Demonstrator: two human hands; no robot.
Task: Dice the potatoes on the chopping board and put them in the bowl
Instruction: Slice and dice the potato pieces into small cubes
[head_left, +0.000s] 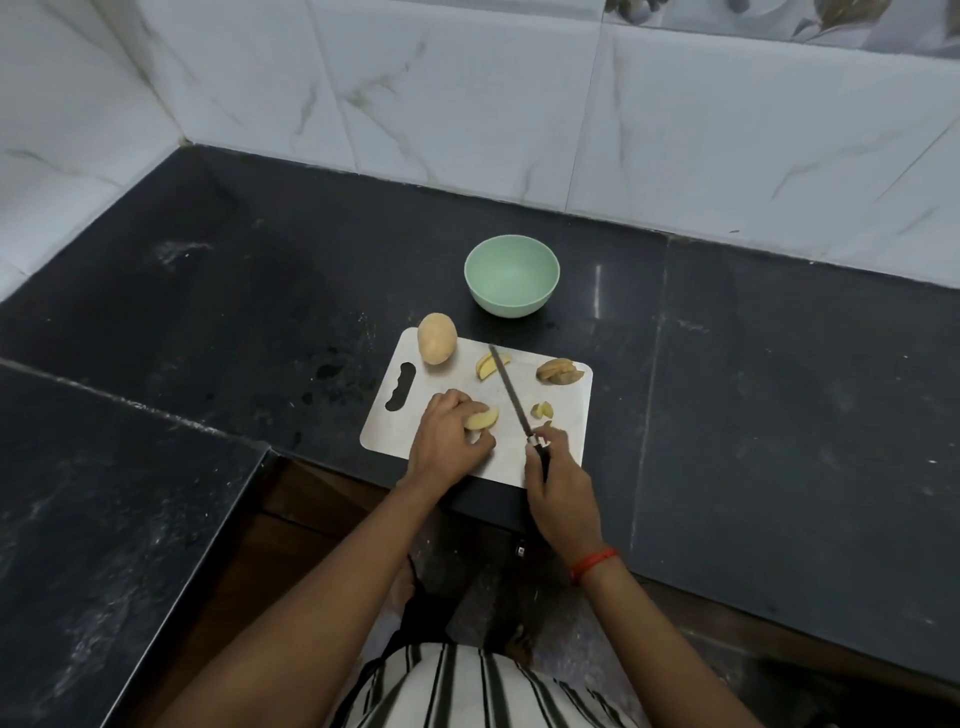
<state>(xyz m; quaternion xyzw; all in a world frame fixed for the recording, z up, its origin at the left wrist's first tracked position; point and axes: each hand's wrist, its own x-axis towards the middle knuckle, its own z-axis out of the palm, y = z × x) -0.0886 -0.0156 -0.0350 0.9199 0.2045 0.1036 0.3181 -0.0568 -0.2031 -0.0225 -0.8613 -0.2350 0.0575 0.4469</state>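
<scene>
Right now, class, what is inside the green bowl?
Nothing shows inside the green bowl: only its bare inner surface, no potato. The cut pieces lie on the chopping board. The bowl's near inner wall is hidden behind its front rim.

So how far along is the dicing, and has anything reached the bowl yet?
Early. Done: wedges lie cut on the chopping board, plus a few diced pieces. In hand: left hand holds another wedge, right hand grips the knife. Left: the whole potato is uncut, the bowl empty.
</scene>
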